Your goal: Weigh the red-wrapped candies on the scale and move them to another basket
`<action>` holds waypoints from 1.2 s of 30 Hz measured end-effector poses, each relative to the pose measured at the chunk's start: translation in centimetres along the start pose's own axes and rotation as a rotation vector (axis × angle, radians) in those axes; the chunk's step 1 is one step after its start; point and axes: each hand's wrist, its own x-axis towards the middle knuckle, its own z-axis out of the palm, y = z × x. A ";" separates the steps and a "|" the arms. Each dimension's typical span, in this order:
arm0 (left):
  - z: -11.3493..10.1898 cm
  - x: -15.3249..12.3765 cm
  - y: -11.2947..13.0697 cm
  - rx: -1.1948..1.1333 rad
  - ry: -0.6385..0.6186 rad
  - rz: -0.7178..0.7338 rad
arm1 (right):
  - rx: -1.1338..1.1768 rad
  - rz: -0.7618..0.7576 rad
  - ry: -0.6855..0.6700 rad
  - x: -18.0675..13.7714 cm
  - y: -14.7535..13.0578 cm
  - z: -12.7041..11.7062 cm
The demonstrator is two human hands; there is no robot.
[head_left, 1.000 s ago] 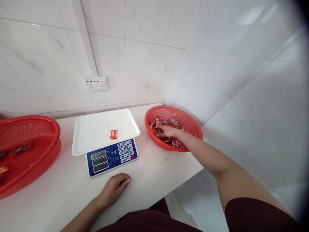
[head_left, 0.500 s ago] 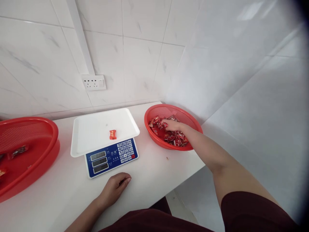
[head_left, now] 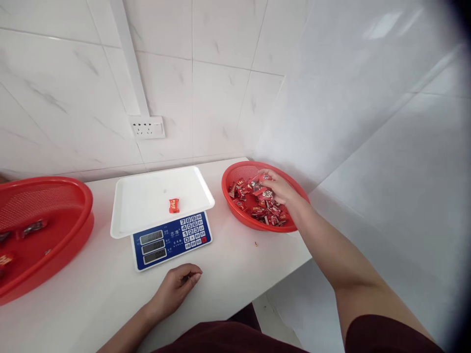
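My right hand (head_left: 276,186) is inside the right red plastic basket (head_left: 235,210), its fingers closed around a few wrapped candies (head_left: 266,178) with red wrappers; how many is hidden. Beneath it lies a loose heap of similar candies (head_left: 270,213). My left hand (head_left: 178,288) rests on the white table, fingers curled and thumb against them, with nothing visible in it. Just beyond the left hand stands a blue and white digital scale (head_left: 172,240). On the scale's white tray (head_left: 143,196) sits a single orange-red wrapped candy (head_left: 174,206).
A larger red basket (head_left: 79,235) with a few wrapped candies stands at the left. A tiny scrap (head_left: 256,243) lies on the table (head_left: 228,274) before the right basket. Behind are a tiled wall and a power socket (head_left: 147,127).
My right hand has shifted slightly right within the basket and risen a little, with wrapped candies now showing in its fingers. My left hand stays in place, and the view has tilted slightly.
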 end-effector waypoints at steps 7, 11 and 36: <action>1.1 1.6 6.8 -0.940 -0.086 0.004 | 0.337 -0.079 -0.123 -7.3 -2.6 9.5; 1.7 2.7 7.7 -1.139 -0.063 -0.109 | 0.181 -0.323 0.005 -11.1 -1.5 16.4; -2.6 -4.5 3.3 -0.718 0.104 -0.215 | 0.069 -0.460 -0.327 -7.0 -4.0 18.1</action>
